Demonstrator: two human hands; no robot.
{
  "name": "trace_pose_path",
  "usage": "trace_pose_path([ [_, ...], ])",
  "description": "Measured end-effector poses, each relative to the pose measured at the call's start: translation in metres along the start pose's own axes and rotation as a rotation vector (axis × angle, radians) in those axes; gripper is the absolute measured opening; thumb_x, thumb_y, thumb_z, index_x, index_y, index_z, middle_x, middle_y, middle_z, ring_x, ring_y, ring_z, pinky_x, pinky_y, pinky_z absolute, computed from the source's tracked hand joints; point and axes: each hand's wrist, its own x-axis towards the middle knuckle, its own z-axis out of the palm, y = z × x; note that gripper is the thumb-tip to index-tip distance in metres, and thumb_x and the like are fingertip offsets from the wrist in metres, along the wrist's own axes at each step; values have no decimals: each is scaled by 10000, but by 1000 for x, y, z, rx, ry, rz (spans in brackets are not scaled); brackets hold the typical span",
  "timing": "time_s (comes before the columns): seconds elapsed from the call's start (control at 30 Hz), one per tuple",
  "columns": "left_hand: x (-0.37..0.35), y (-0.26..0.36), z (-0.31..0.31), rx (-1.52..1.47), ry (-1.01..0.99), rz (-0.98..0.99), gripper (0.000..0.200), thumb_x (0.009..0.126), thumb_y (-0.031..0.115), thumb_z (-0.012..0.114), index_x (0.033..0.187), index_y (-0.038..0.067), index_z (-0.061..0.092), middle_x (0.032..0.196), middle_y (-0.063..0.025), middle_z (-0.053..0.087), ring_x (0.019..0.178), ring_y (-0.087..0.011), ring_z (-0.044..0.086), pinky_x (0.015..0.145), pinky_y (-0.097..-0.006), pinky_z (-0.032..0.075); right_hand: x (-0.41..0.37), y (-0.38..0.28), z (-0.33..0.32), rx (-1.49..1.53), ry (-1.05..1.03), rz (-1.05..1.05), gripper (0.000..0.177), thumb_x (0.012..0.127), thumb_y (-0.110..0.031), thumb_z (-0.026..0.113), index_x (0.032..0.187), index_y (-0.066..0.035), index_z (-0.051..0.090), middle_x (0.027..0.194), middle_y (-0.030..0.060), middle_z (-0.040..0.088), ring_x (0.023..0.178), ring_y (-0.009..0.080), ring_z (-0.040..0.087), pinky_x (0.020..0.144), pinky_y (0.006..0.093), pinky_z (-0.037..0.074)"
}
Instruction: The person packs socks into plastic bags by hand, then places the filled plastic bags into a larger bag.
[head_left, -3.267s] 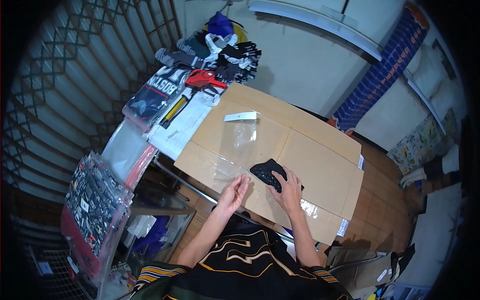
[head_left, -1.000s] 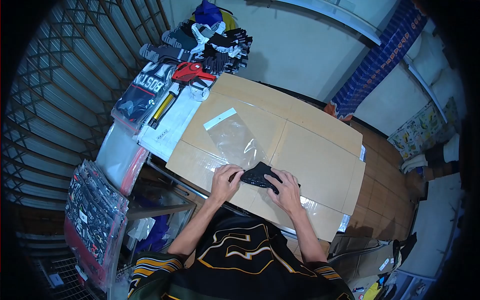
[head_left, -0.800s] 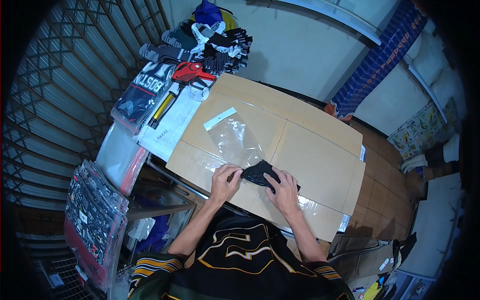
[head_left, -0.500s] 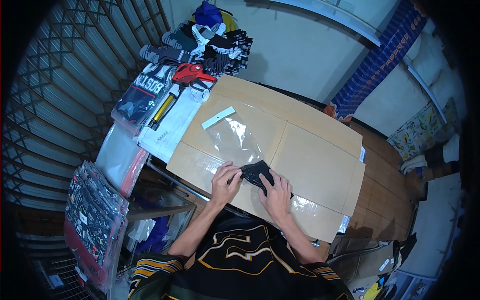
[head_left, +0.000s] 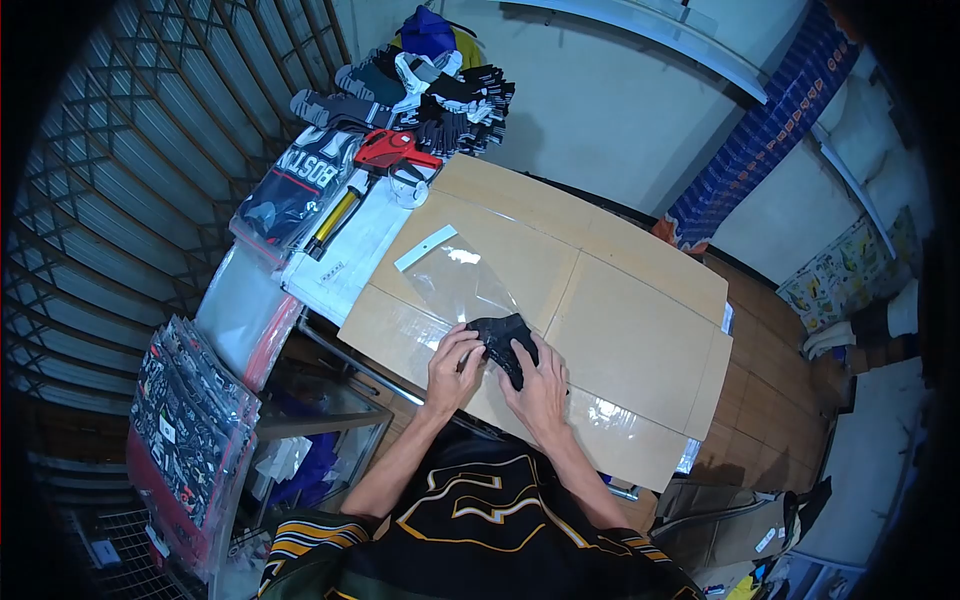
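A folded black cloth item (head_left: pixel 508 335), partly shiny as if under plastic, lies at the near edge of a clear plastic bag with a white header strip (head_left: pixel 425 248). Its exact kind does not show. My left hand (head_left: pixel 452 368) pinches the item's left corner between thumb and fingers. From the right side, my right hand (head_left: pixel 537 388) grips it, with fingers over its top and right edge. Beneath both is a flat cardboard sheet (head_left: pixel 650 340) on the table. Another piece of clear plastic (head_left: pixel 610 412) lies to the right of my right hand.
At the back left are a heap of socks (head_left: pixel 465 110), a red labelling gun (head_left: pixel 390 150), a roll of tape (head_left: pixel 408 190), a yellow-and-black tube (head_left: pixel 336 222) and a bagged dark garment (head_left: pixel 290 195). More bagged goods (head_left: pixel 190 425) hang at the left. A blue patterned roll (head_left: pixel 760 130) leans at the right.
Both hands have moved slightly left with the black cloth item, which has turned and looks more bunched. The clear bag's header has shifted a little left and down.
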Motion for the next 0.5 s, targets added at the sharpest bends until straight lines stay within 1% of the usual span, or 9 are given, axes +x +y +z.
trace_pose_path([
  [0.03, 1, 0, -1, -2, 1, -1, 127, 865, -3, 756, 990, -5, 733, 1114, -160, 710, 1207, -374, 634, 1017, -444, 520, -3, 1, -4, 39, -1, -6, 602, 798, -247, 797, 1354, -89, 625, 1464, 206, 492, 1311, 408, 478, 1052, 513, 407],
  [0.07, 3, -1, -2, -24, -50, -12, 123, 879, -4, 738, 1000, -9, 718, 1164, -167, 688, 1237, -382, 616, 1023, -445, 515, -7, 2, -8, 37, -2, -6, 602, 798, -247, 797, 1354, -89, 625, 1464, 206, 492, 1311, 408, 478, 1052, 513, 407],
  [0.1, 6, -2, -4, -46, -101, -24, 119, 894, -5, 721, 1011, -14, 702, 1214, -175, 666, 1268, -390, 599, 1029, -446, 510, -11, 4, -12, 42, 7, -19, 633, 792, -239, 802, 1373, -86, 601, 1468, 234, 474, 1299, 433, 486, 1056, 518, 416],
  [0.13, 10, -4, -6, -48, -101, -26, 119, 894, -5, 721, 1011, -14, 702, 1214, -175, 666, 1268, -390, 599, 1029, -446, 510, -16, 5, -14, 47, 16, -32, 665, 786, -231, 806, 1392, -82, 576, 1472, 263, 457, 1287, 458, 494, 1060, 522, 425],
  [0.23, 17, -7, -10, -63, -181, -12, 112, 909, 1, 703, 1017, -15, 683, 1253, -180, 643, 1297, -396, 581, 1043, -448, 499, -30, 8, -16, 31, -3, -30, 701, 795, -210, 804, 1427, -81, 532, 1486, 287, 424, 1292, 483, 485, 1067, 527, 422],
  [0.33, 18, -6, -9, -18, -161, -36, 147, 889, 25, 730, 1021, -11, 677, 1252, -190, 634, 1302, -407, 573, 1050, -455, 494, -38, 9, -17, 39, 30, -24, 685, 813, -175, 794, 1435, -81, 522, 1485, 299, 421, 1308, 495, 478, 1071, 537, 427],
  [0.4, 12, -1, -7, 35, -83, -44, 209, 851, 44, 753, 1031, -3, 657, 1316, -230, 578, 1304, -428, 553, 1061, -474, 479, -43, 13, -13, 73, 32, -18, 692, 808, -153, 790, 1439, -80, 514, 1489, 297, 414, 1330, 486, 460, 1086, 538, 409],
  [0.43, 9, 3, -5, 37, -81, -46, 209, 851, 44, 753, 1031, -3, 657, 1316, -230, 578, 1304, -428, 553, 1061, -474, 479, -45, 15, -11, 108, 31, -14, 700, 804, -131, 786, 1443, -78, 506, 1493, 295, 407, 1351, 478, 443, 1101, 540, 392],
  [0.5, 2, 10, 0, 87, 1, -98, 254, 815, 45, 756, 1036, 0, 637, 1375, -271, 514, 1295, -446, 534, 1067, -488, 466, -46, 15, -10, 103, 26, -14, 686, 808, -118, 780, 1436, -68, 510, 1492, 298, 407, 1347, 479, 448, 1104, 539, 395],
])
